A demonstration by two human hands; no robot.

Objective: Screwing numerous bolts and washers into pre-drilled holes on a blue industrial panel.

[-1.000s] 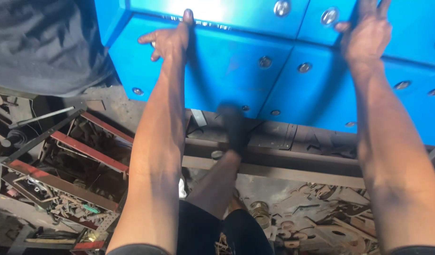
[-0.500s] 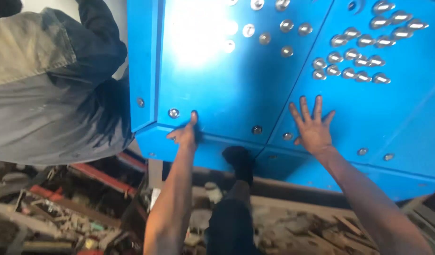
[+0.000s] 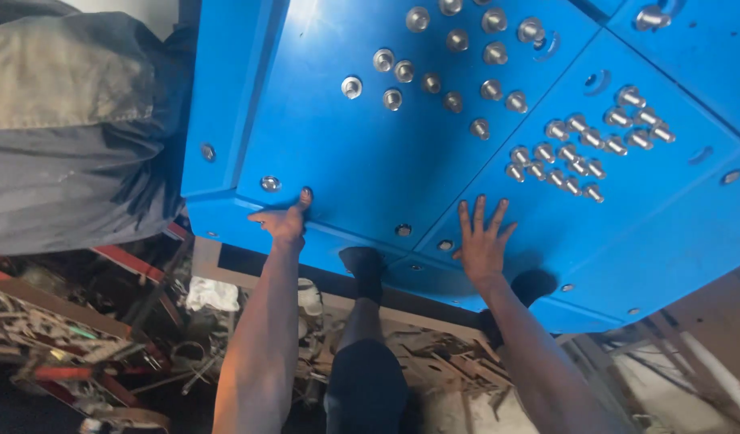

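A large blue metal cabinet tilts over a scrap-strewn floor, its long axis running from lower left to upper right. The left hand, loosely curled, presses a fingertip against its lower edge; the right hand lies flat, fingers spread, on the panel. Both arms reach straight forward. Another person's grey clothing stands just beside the cabinet.
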